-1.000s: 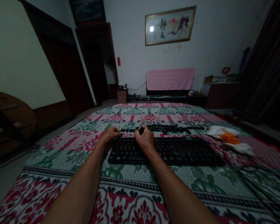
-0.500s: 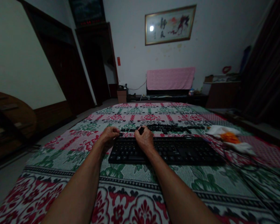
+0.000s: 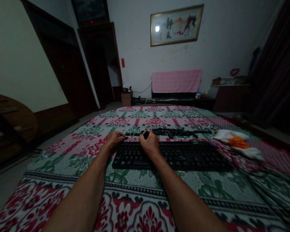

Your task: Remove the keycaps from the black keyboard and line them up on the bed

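Observation:
A black keyboard lies flat on the patterned cloth, with some of its keys behind my right forearm. Beyond its far edge runs a row of loose black keycaps. My left hand is at the keyboard's far left corner, thumb and fingers pinched on what looks like a small black keycap. Over the left part of the keyboard, my right hand is closed around a small black object. That object sticks up between thumb and forefinger; its kind is unclear.
White tissue with an orange patch lies right of the keyboard. Black cables trail over the cloth at the right. Farther back stand a low cabinet and a screen covered by a pink towel.
My left hand has shifted slightly right and upward, toward the left end of the keycap row. The right hand stays in place with the black object.

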{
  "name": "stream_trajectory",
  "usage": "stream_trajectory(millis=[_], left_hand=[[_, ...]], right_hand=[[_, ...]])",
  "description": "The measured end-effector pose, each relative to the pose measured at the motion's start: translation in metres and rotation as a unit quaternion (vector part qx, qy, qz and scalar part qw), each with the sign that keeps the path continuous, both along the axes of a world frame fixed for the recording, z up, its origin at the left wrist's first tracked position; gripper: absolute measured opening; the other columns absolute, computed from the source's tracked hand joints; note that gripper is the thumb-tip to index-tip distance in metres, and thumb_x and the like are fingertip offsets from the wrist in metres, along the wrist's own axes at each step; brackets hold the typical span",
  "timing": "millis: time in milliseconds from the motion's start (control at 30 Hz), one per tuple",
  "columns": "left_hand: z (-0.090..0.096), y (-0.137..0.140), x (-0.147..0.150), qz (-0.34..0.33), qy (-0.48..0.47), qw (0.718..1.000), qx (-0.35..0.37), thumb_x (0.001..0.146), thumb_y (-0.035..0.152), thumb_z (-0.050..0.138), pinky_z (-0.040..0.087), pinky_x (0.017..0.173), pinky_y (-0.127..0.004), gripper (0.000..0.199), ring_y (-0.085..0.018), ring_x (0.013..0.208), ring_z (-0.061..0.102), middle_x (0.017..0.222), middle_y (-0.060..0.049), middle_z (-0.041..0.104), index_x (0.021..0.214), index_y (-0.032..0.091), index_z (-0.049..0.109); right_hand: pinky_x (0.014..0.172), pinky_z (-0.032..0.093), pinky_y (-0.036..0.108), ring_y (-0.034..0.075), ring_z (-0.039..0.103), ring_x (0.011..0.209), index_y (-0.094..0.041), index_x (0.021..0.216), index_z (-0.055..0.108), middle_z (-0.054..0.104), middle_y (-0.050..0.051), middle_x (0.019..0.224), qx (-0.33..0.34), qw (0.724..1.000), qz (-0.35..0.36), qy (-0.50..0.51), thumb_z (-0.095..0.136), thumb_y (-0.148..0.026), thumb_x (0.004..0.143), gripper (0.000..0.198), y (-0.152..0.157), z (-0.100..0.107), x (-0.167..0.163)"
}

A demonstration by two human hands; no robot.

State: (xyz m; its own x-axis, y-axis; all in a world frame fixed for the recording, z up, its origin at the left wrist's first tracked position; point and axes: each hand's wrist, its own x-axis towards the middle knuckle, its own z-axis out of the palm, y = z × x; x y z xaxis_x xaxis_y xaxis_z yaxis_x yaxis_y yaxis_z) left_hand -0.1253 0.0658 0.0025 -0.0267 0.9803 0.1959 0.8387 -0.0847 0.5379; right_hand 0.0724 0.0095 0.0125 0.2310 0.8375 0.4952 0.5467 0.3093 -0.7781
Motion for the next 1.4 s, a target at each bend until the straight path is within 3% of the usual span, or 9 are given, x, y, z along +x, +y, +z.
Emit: stream_trajectory(millis=[267,633,1400], left_hand=[[-0.0069,0.0005,0.0006,-0.010,-0.071,0.997,-0.012,0.063,0.018,0.056,0.039,0.058,-0.019,0.025,-0.012,0.064,0.057,0.066,0.001,0.066,0.084,0.019,0.069],[-0.0071,0.0086,0.0065,-0.005,0.011,0.999,0.036,0.068,0.018,0.057,0.041,0.067,-0.019,0.027,-0.014,0.077,0.059,0.087,0.000,0.070,0.091,0.023,0.071],[-0.0073,0.0062,0.0056,-0.002,-0.030,0.999,0.025,0.066,0.017,0.055,0.042,0.063,-0.020,0.026,-0.014,0.071,0.060,0.078,-0.001,0.070,0.085,0.016,0.071]], right_hand=[[0.060,0.043,0.022,0.015,0.060,0.060,-0.018,0.073,0.058,0.063,0.003,0.063,0.005,1.000,-0.002,0.001,0.052,-0.025,0.070,0.010,0.0003,-0.0001,0.0001],[0.061,0.043,0.022,0.015,0.061,0.063,-0.018,0.075,0.059,0.064,0.003,0.065,0.004,1.000,-0.005,-0.010,0.052,-0.027,0.071,0.012,0.0025,-0.0031,-0.0003],[0.059,0.042,0.021,0.015,0.060,0.062,-0.018,0.075,0.059,0.063,0.002,0.064,0.004,1.000,0.001,-0.003,0.051,-0.028,0.070,0.013,0.0020,-0.0033,-0.0001]])
